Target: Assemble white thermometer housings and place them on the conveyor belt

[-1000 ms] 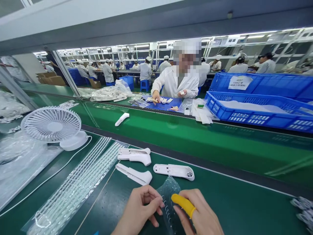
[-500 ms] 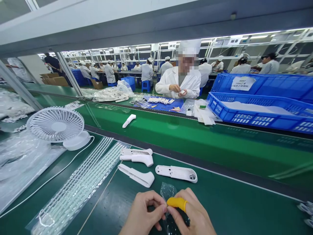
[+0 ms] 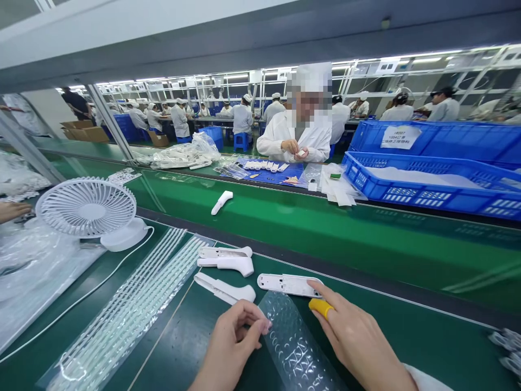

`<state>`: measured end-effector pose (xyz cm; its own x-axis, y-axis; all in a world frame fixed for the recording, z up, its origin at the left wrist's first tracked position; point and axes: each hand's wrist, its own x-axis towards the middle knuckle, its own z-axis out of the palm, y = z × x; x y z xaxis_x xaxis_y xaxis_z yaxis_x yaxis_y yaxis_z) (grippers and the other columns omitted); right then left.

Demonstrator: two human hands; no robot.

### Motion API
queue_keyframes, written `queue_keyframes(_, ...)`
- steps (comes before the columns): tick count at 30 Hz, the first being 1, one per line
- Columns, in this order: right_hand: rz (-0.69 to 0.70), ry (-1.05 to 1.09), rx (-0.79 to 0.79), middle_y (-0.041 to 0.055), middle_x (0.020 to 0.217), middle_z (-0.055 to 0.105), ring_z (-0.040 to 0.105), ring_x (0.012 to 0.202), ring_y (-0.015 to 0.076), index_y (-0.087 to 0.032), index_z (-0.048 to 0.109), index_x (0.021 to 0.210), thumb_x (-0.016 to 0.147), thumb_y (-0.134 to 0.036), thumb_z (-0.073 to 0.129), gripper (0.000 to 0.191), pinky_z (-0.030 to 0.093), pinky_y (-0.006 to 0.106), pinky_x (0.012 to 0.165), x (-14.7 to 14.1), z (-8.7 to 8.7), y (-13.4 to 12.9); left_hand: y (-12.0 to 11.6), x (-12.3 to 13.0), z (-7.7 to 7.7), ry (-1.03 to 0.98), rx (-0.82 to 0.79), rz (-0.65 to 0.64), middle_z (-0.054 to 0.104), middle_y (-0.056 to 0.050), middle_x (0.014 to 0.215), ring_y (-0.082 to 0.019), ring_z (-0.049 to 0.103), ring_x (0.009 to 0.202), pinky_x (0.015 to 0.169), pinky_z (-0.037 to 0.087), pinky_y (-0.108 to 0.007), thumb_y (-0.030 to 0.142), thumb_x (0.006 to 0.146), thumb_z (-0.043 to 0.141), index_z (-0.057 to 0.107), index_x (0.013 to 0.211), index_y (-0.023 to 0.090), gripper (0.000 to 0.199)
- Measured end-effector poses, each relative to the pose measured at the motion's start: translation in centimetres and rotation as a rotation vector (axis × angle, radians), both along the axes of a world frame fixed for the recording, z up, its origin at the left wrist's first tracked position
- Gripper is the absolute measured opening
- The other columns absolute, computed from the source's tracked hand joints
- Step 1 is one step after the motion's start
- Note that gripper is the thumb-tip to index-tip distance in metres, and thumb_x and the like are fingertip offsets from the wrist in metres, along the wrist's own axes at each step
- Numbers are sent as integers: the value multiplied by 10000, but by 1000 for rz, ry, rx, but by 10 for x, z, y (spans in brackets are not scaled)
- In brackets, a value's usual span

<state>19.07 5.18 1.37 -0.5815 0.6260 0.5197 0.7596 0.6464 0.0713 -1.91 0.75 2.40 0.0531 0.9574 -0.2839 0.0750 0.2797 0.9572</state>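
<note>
Both hands are working low in the frame: the left hand (image 3: 234,347) is pinching the near edge of the clear blister strip (image 3: 295,347) between thumb and fingertips, while the right hand (image 3: 358,339), fingers spread open and one capped with a yellow finger cot (image 3: 321,307), is reaching up to the white shell half (image 3: 290,284) just above the strip. Half a second ago both hands were meeting over the strip at bottom centre; now the right one is letting go of it and touching the shell's near end, suggesting a part is being carried over to that shell. Two more white shells (image 3: 226,258) are lying left of centre, and a small white fan (image 3: 87,209) is standing at the left.
</note>
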Motion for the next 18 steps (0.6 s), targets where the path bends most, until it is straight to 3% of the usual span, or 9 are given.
queue_keyframes(2, 22, -114, 20, 128, 988, 638, 617, 634, 176, -173, 546, 572, 895, -100, 186, 489, 545, 307, 499, 5, -4, 5, -1, 0, -4, -82, 48, 50, 603, -24, 744, -170, 555, 705, 584, 469, -268, 421, 782, 539, 512, 1003, 215, 303)
queue_keyframes(5, 9, -72, 14, 118, 861, 638, 603, 621, 182, -155, 579, 667, 903, -104, 174, 472, 518, 283, 431, 9, -11, 7, -3, -2, -12, -116, 127, 116, 580, 2, 775, -150, 545, 645, 535, 469, -252, 396, 831, 481, 251, 1316, 330, 540)
queue_keyframes(7, -25, 50, -11, 102, 835, 620, 610, 639, 175, -153, 572, 779, 926, -166, 208, 393, 512, 261, 432, 14, -15, 6, -2, -3, -16, -40, 182, 74, 549, -10, 786, -143, 531, 621, 495, 455, -237, 367, 845, 454, 435, 1244, 338, 400)
queue_keyframes(9, -53, 194, -47, 74, 845, 605, 604, 604, 141, -178, 531, 813, 939, -236, 263, 302, 512, 236, 462, 21, -18, 3, -1, -4, -18, 67, 214, 10, 520, -20, 743, -134, 512, 585, 468, 432, -226, 323, 825, 470, 678, 932, 256, 243)
queue_keyframes(10, -59, 261, -78, 62, 859, 599, 597, 585, 123, -190, 512, 812, 940, -264, 290, 267, 507, 224, 470, 25, -19, 2, 0, -4, -18, 110, 201, -10, 505, -21, 710, -131, 503, 566, 455, 421, -223, 302, 807, 482, 705, 781, 216, 241)
queue_keyframes(12, -56, 361, -147, 53, 905, 592, 605, 623, 117, -206, 500, 818, 935, -309, 336, 226, 513, 213, 512, 32, -22, -4, 1, -2, -18, 158, 140, -5, 480, -12, 663, -127, 482, 532, 431, 400, -219, 279, 771, 493, 690, 666, 179, 245)
queue_keyframes(16, -20, 403, -226, 51, 977, 602, 622, 839, 155, -222, 532, 942, 915, -348, 397, 186, 536, 217, 693, 39, -27, -17, 0, 3, -14, 178, 62, -33, 522, -30, 781, -151, 510, 622, 475, 396, -227, 264, 729, 537, 666, 848, 180, 194)
queue_keyframes(18, 31, 374, -256, 47, 986, 611, 622, 864, 150, -223, 526, 978, 903, -308, 430, 149, 527, 200, 734, 39, -30, -24, 0, 5, -12, 165, 22, -54, 536, -28, 828, -154, 525, 665, 516, 385, -228, 242, 688, 603, 619, 977, 188, 295)
